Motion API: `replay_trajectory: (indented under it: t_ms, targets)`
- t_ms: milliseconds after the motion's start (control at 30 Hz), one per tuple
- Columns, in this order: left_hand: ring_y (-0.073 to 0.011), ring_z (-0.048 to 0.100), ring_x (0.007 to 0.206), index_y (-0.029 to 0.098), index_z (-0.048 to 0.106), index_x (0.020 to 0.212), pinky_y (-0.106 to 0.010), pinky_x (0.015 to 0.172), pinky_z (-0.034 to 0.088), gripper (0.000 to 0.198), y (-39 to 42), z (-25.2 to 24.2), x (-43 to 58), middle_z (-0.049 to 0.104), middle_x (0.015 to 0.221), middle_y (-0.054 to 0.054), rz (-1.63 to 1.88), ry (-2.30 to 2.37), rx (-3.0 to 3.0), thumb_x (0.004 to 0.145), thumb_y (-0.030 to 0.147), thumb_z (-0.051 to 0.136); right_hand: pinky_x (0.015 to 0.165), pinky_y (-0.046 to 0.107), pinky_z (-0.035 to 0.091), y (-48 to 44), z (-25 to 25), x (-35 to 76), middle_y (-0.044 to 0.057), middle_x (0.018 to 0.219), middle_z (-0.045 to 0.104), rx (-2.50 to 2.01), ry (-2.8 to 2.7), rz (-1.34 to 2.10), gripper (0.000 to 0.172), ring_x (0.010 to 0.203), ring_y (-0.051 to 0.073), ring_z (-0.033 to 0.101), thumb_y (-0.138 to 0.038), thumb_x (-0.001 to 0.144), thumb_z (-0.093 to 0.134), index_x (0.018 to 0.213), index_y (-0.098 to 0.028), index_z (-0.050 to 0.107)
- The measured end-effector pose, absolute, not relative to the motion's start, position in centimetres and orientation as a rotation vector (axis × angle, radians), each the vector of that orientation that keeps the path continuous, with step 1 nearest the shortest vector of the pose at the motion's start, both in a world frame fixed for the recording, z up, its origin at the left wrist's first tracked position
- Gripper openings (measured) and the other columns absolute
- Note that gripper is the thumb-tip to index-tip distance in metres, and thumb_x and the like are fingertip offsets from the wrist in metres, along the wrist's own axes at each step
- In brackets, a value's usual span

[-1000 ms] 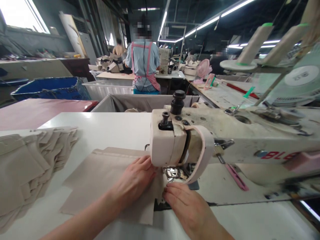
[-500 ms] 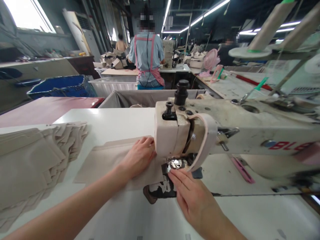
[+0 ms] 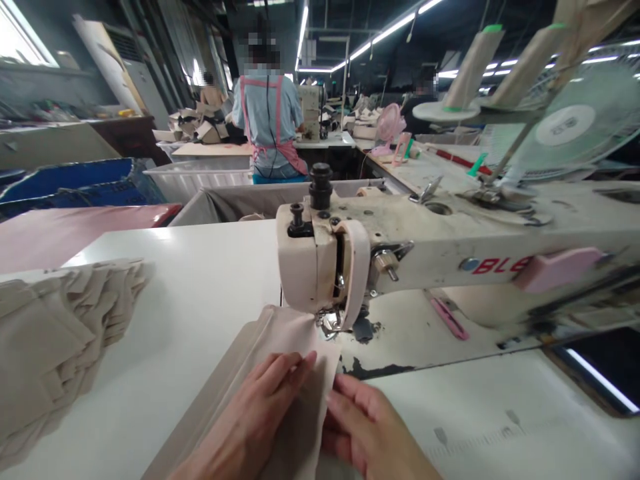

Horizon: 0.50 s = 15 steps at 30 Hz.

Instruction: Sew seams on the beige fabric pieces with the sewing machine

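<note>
A beige fabric piece (image 3: 295, 327) lies on the white table, its far end at the presser foot (image 3: 330, 323) of the sewing machine (image 3: 310, 267). On top of the cloth rests my left hand (image 3: 250, 413), fingers bent and close together, gathering it just in front of the machine head. My right hand (image 3: 370, 423) pinches the right edge of the same piece between thumb and fingers, the lower fingers partly beneath it. A pile of similar beige pieces (image 3: 65, 333) lies at the left.
Pink thread snips (image 3: 450, 319) lie on the machine bed, and a phone (image 3: 600, 370) is at the right edge. Thread cones (image 3: 475, 70) stand behind the machine arm. Beyond the table are a grey-lined bin (image 3: 225, 203), a blue crate (image 3: 80, 183) and a seated co-worker (image 3: 270, 120).
The fabric piece has turned, its length now running toward me. Both hands have come back from the machine head; my right hand has moved from the presser foot to the fabric's edge. The view has shifted right.
</note>
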<state>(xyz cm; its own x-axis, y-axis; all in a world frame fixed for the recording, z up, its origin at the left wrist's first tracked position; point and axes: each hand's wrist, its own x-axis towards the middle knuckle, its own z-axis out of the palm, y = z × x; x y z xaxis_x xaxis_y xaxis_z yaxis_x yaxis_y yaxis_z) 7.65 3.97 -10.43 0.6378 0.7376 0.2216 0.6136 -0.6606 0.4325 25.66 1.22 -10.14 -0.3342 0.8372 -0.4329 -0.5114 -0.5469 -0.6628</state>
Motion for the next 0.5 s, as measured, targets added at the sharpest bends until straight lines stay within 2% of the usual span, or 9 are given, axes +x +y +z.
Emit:
replay_trajectory:
  t_ms: [100,167,267,400,500]
  targets:
    - [-0.0191,0.059,0.094,0.027,0.038,0.143,-0.025,0.083,0.051,0.048,4.2,-10.5,7.8,0.06,0.109,-0.008,0.665,1.019,2.461,0.095,0.017,0.037,0.068,0.027,0.054,3.1,-8.9,26.0,-0.001,0.067,0.065,-1.098,-0.561,1.814,0.034,0.069,0.017,0.066,-0.047,0.072,0.075,0.077,-0.017,0.059]
    - [-0.0185,0.059,0.092,0.027,0.048,0.135,-0.025,0.082,0.051,0.043,4.3,-10.5,7.9,0.062,0.105,-0.007,0.723,1.022,2.392,0.095,0.017,0.036,0.064,0.027,0.054,3.8,-8.5,26.3,-0.001,0.06,0.063,-1.135,-0.606,1.805,0.032,0.063,0.017,0.064,-0.046,0.075,0.072,0.073,-0.017,0.059]
    - [-0.0168,0.062,0.091,0.025,0.053,0.122,-0.023,0.08,0.049,0.033,5.4,-9.5,8.6,0.066,0.101,-0.004,0.726,1.135,2.228,0.096,0.019,0.034,0.062,0.028,0.053,4.1,-8.7,26.1,0.0,0.062,0.065,-1.161,-0.656,1.795,0.029,0.06,0.016,0.063,-0.043,0.074,0.072,0.076,-0.015,0.063]
    - [-0.0174,0.064,0.085,0.024,0.059,0.108,-0.025,0.074,0.045,0.025,8.5,-7.5,10.3,0.069,0.097,-0.002,0.463,1.251,2.105,0.094,0.024,0.039,0.063,0.026,0.052,4.3,-9.5,25.9,0.001,0.069,0.068,-1.19,-0.748,1.737,0.029,0.063,0.015,0.062,-0.041,0.071,0.073,0.08,-0.014,0.066]
    - [-0.0156,0.061,0.07,0.021,0.063,0.091,-0.022,0.063,0.041,0.015,10.2,-7.0,11.1,0.067,0.078,0.0,0.387,1.242,2.097,0.087,0.023,0.049,0.065,0.028,0.052,4.7,-9.9,26.1,0.002,0.067,0.067,-1.216,-0.817,1.703,0.029,0.064,0.016,0.062,-0.041,0.071,0.071,0.079,-0.013,0.066]
